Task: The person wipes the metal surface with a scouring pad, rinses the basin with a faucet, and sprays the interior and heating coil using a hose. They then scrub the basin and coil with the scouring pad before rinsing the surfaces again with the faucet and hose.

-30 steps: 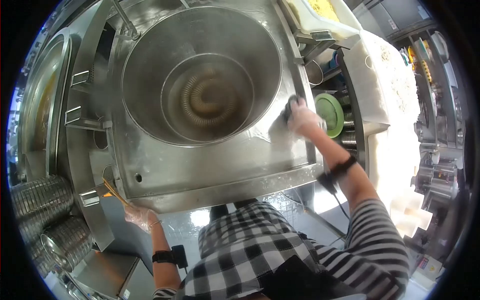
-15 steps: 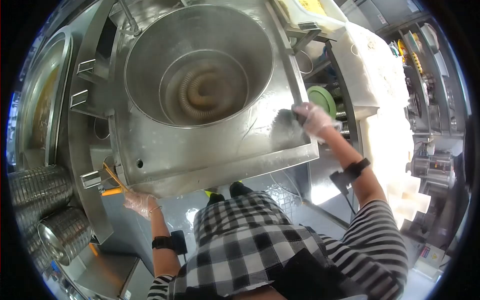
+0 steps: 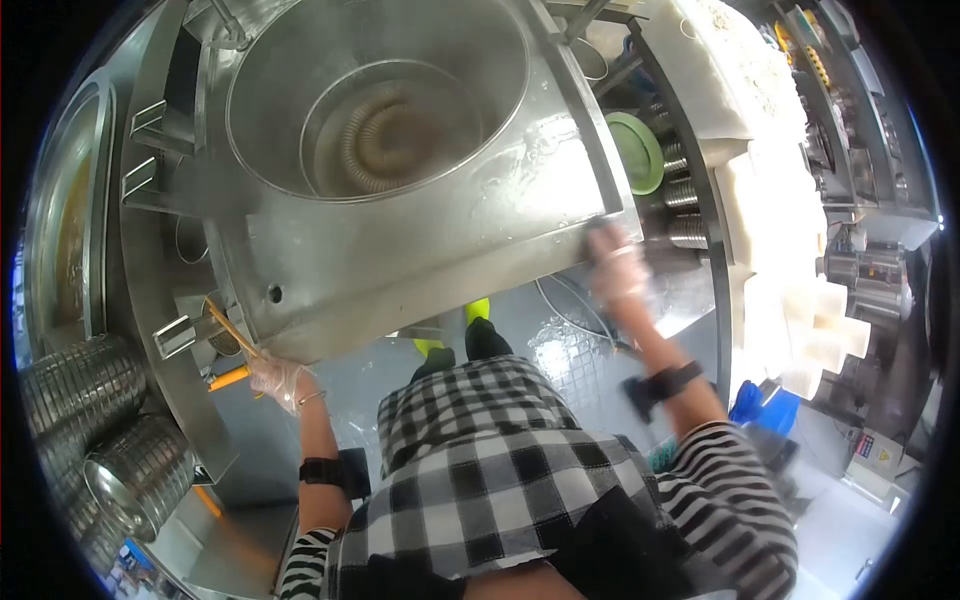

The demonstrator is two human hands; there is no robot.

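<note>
Right hand (image 3: pixel 618 266), right of centre, blurred, seemingly closed on dark pad (image 3: pixel 598 223) just above it at table (image 3: pixel 420 238) corner; left hand (image 3: pixel 283 382), lower left, grips thin stick (image 3: pixel 231 328) slanting up-left.

The counter (image 3: pixel 430 225) is smooth, glossy metal, the apron (image 3: pixel 480 455) matt cloth, the gloves (image 3: pixel 283 380) filmy plastic

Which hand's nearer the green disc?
Right. The right hand is at the near right corner of the counter, just below the green disc in the picture; the left hand is at the near left corner, much farther away.
</note>
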